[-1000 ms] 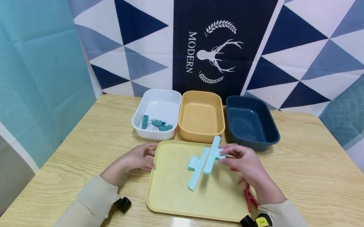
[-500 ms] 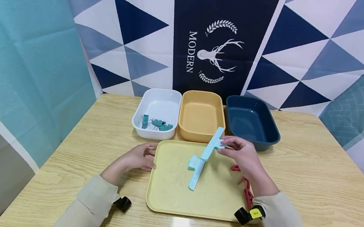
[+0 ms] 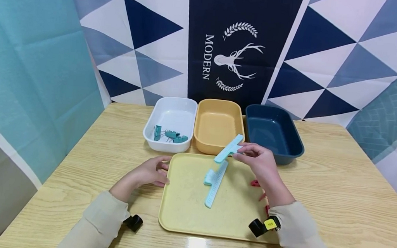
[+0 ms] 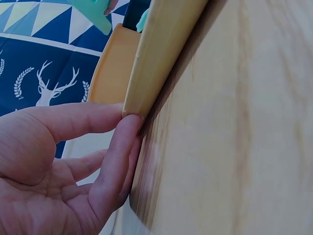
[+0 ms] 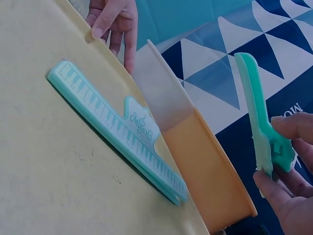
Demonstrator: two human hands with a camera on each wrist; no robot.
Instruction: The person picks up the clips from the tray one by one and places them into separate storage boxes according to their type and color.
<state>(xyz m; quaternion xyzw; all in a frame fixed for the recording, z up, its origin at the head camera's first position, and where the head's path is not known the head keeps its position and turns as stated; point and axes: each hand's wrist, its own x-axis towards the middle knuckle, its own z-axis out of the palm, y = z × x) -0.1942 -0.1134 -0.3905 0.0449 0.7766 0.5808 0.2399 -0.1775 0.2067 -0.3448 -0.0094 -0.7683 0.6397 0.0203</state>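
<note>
My right hand (image 3: 259, 162) pinches a long mint-green paper clip (image 3: 228, 149) by its handle, raised over the back edge of the yellow tray (image 3: 191, 217) near the orange bin. In the right wrist view, thumb and fingers hold the handle of this clip (image 5: 259, 112), its long bar pointing up. A matching clip (image 3: 216, 184) lies on the tray; its piano-key pattern and "MUSIC" handle show in the right wrist view. My left hand (image 3: 150, 171) grips the tray's left rim, thumb and fingers against the edge in the left wrist view.
Behind the tray stand a white bin (image 3: 168, 147) with several teal binder clips (image 3: 172, 134), an orange bin (image 3: 216, 125) and a dark blue bin (image 3: 272, 126). Red clothespins (image 3: 255, 183) lie at the tray's right side, partly hidden by my right arm.
My right hand has carried its mint-green clip back and slightly left, turning it to a flatter slant, from beside the other clip to the tray's back edge. The left hand stays at the rim.
</note>
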